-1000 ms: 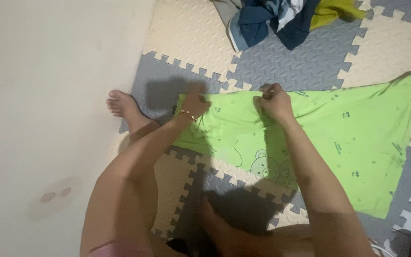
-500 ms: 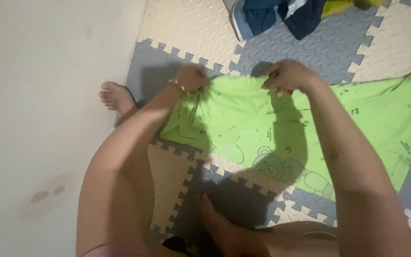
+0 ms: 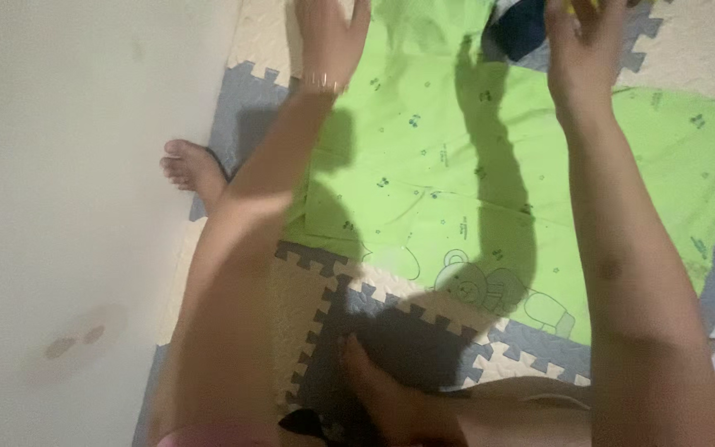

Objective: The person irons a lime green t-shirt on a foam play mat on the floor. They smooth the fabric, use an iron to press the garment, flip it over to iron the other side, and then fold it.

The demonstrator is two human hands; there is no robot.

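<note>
A bright green cloth (image 3: 424, 165) with small prints and a bear drawing lies across the foam floor mat, and its far part is lifted. My left hand (image 3: 328, 37), with a thin bracelet at the wrist, grips the cloth's upper left edge at the top of the view. My right hand (image 3: 581, 45) is raised at the top right. Its fingertips are cut off by the frame edge, and a bit of green fabric is pinched in them. The near part of the cloth rests on the mat in front of my legs.
The interlocking grey and cream foam mat (image 3: 391, 331) covers the floor. A pale wall (image 3: 68, 207) runs along the left. One bare foot (image 3: 192, 170) rests by the wall, and the other (image 3: 374, 389) is below the cloth. Dark blue clothes (image 3: 519, 25) lie behind the cloth.
Both hands have lifted the cloth's far edge up and away, from mat level to the top of the view. More of the cloth now hangs spread between them.
</note>
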